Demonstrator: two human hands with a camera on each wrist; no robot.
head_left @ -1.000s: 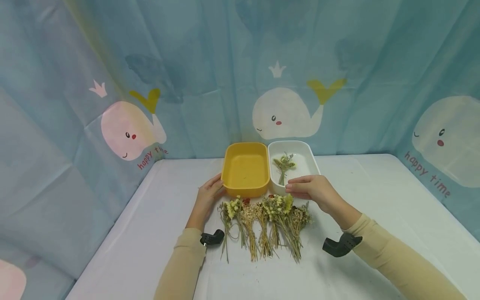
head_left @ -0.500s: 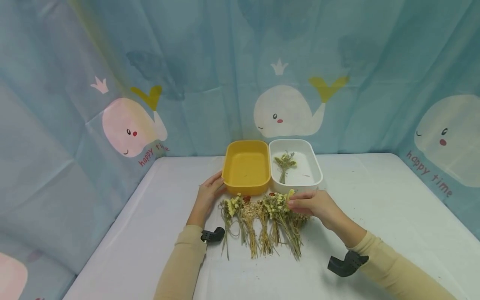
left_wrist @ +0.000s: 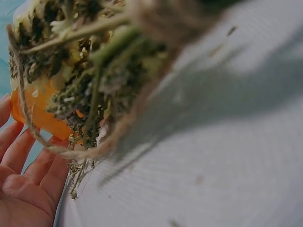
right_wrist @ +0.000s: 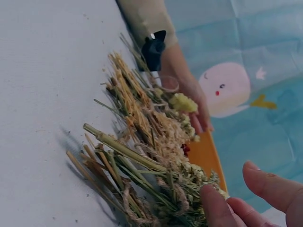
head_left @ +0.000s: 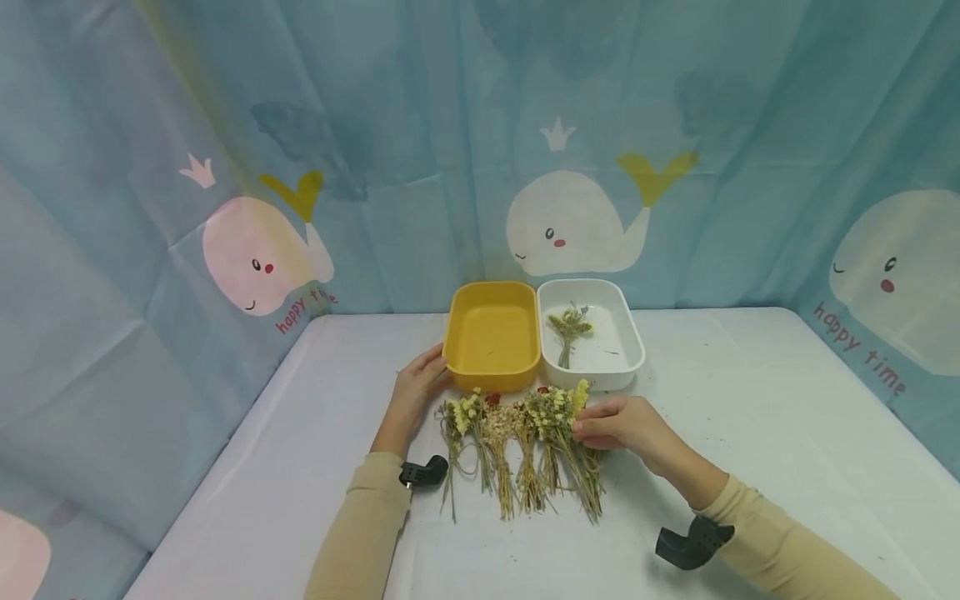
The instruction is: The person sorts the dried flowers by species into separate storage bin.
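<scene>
Dried flower bunches (head_left: 525, 429) lie side by side in a row, just in front of the yellow and white boxes. Behind stands the blue curtain (head_left: 412, 233), close to the far edge of the bench (head_left: 487, 558), so move little that way; for moving, your wider room is to the right. The yellow box (head_left: 492, 384) is beside the white box (head_left: 600, 381), in which one small bunch (head_left: 567, 333) lies. Your left hand (head_left: 416, 387) touches the left side of the yellow box, fingers extended; please press only lightly. Your right hand (head_left: 626, 425) is at the right end of the row: thumb (right_wrist: 272, 187) apart from index finger (right_wrist: 217, 205), no pinch visible. Whether the fingertip touches the flowers, you cannot tell. For a good grasp, I would pinch the stems near the twine (right_wrist: 180, 196), because the heads look brittle, and raise slowly, because neighbouring heads overlap and could catch.
</scene>
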